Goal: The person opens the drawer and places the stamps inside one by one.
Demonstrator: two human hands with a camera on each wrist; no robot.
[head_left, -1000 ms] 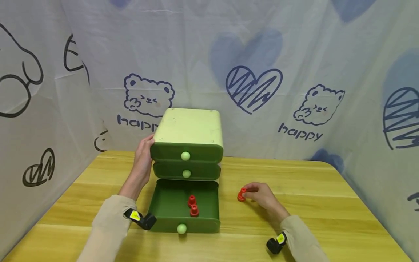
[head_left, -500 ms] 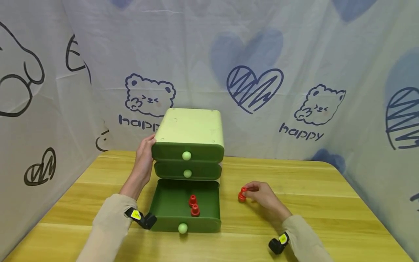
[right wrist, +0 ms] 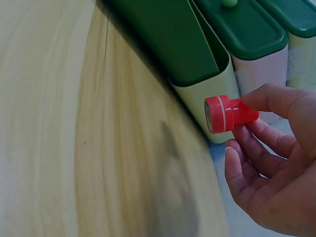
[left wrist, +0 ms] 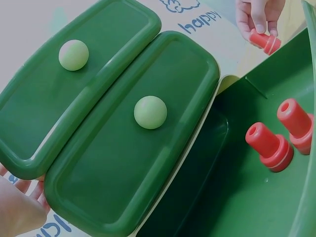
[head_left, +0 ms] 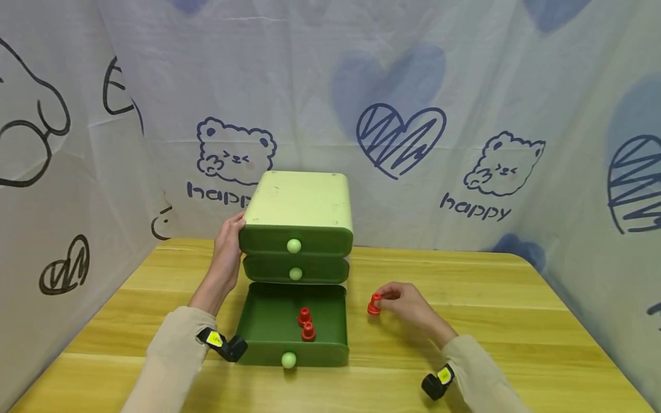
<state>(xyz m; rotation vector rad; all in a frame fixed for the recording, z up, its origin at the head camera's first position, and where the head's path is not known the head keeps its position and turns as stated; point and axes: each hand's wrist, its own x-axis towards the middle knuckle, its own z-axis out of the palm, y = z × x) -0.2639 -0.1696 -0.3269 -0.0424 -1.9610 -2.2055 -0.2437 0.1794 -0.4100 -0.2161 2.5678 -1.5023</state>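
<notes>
In the head view, my left hand (head_left: 225,252) rests against the left side of a green drawer cabinet (head_left: 299,198); in the left wrist view, its fingers partly disappear behind the drawer fronts. The bottom drawer (head_left: 268,310) is pulled out, while the upper two are closed. Two red stamps (head_left: 304,316) stand close together inside it, toward the right. To the right of the drawer, my right hand (head_left: 408,304) pinches a third red stamp (right wrist: 232,114) by its narrow handle between thumb and fingers. In the right wrist view, that stamp's round, wide end points left, away from the palm.
A wooden table (head_left: 465,287) carries the cabinet. Behind and at both sides hangs a pale cloth (head_left: 310,74) with hearts and bears drawn on it. The bottom drawer's front, with its round knob (head_left: 288,360), juts toward the viewer.
My right hand has moved slightly left with the red stamp, closer to the pulled-out drawer. The left hand, the cabinet and the two stamps in the drawer stay in place.
</notes>
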